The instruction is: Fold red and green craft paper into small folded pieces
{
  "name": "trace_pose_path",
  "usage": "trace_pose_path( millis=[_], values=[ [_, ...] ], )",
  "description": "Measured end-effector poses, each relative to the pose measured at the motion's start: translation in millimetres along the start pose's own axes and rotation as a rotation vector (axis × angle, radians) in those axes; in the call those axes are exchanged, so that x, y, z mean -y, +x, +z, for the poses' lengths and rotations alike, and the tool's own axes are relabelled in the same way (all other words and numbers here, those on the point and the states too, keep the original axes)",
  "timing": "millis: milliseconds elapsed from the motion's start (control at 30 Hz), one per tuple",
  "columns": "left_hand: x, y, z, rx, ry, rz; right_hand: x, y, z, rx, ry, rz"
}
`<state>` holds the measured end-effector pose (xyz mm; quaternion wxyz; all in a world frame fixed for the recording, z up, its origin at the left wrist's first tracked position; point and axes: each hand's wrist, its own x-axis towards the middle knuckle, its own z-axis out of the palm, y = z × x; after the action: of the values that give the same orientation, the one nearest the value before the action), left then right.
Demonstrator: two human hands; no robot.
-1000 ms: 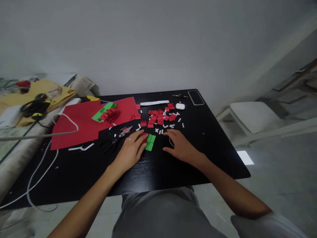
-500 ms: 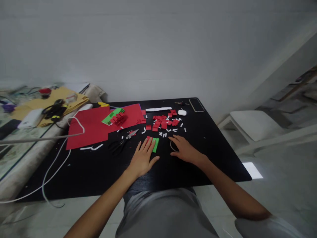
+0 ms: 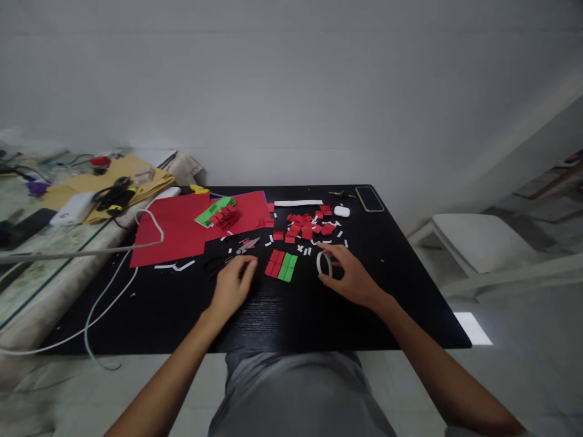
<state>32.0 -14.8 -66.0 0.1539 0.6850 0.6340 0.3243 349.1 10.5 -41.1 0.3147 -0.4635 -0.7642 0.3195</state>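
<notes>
My right hand (image 3: 348,276) grips a pale roll of tape (image 3: 319,263) between thumb and fingers, holding it on edge above the black table. Left of it lies a small panel of folded paper pieces, with a red half (image 3: 275,263) and a green half (image 3: 287,267). My left hand (image 3: 231,284) rests on the table beside the scissors (image 3: 248,246), its fingers curled in and partly hidden; what they hold, if anything, does not show. The black scissor handles (image 3: 214,265) lie just beyond that hand.
Red folded pieces (image 3: 306,230) and white paper scraps (image 3: 308,250) are scattered behind the panel. Red sheets (image 3: 170,227) bear a green stack (image 3: 216,209). A phone (image 3: 369,199), an earbud case (image 3: 341,211) and keys (image 3: 341,195) lie at the back. White cables (image 3: 91,303) cross the left side.
My left hand has come off the red and green panel and moved left toward the scissors, its fingers curling. My right hand has raised the tape roll on edge.
</notes>
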Motion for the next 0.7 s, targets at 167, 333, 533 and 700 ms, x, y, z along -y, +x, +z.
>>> trace_pose_path(
  millis=[167,333,533,700],
  values=[
    [23.4,12.4,-45.0,0.010,0.161,-0.139,-2.2,0.4,8.5,-0.087,0.307,0.111],
    [40.8,20.1,-61.9,0.086,0.358,-0.106,0.1,0.6,18.9,-0.071,0.432,0.161],
    [57.7,31.9,-58.6,0.337,0.544,-0.100,-1.0,2.2,19.7,-0.016,0.573,0.190],
    [61.4,41.7,-56.0,0.390,0.560,-0.079,-1.0,3.3,17.0,0.000,0.674,0.250]
  ],
)
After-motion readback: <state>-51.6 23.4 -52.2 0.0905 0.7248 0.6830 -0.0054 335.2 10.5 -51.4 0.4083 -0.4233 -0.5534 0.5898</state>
